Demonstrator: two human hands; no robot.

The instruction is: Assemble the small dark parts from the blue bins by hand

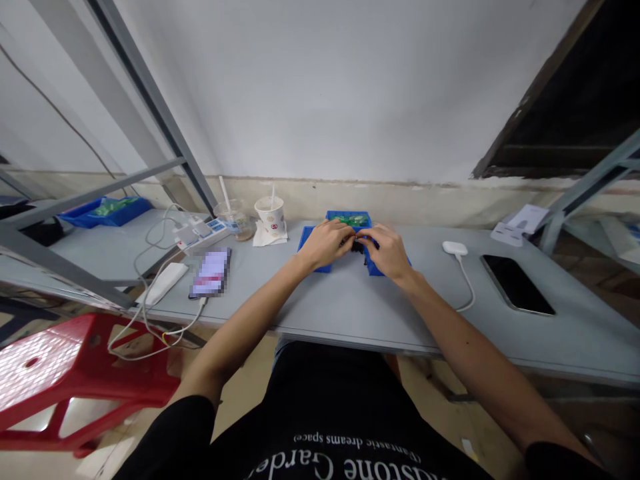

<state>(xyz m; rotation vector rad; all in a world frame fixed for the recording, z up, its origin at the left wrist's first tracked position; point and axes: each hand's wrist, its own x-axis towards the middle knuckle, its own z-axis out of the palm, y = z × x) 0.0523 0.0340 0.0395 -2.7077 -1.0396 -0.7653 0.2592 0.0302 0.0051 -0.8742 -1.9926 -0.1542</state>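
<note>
Over the blue bins, my left hand (327,243) and my right hand (387,249) meet with their fingertips almost touching. Each is closed in a pinch; whatever lies between the fingers is too small to make out. Below the fingertips show some small black pieces (358,247), partly covered by the hands. One blue bin (324,269) sits under my left hand, another blue bin (374,268) under my right. Just behind the hands, a third blue bin (349,215) contains green material (354,220).
Left on the grey table (350,313) are a paper cup (271,217), a clear cup (237,223), a power strip (213,233) and a charging phone (211,272). To the right lie a white earbud case (455,249) and a dark phone (517,285). A red stool (90,373) stands left.
</note>
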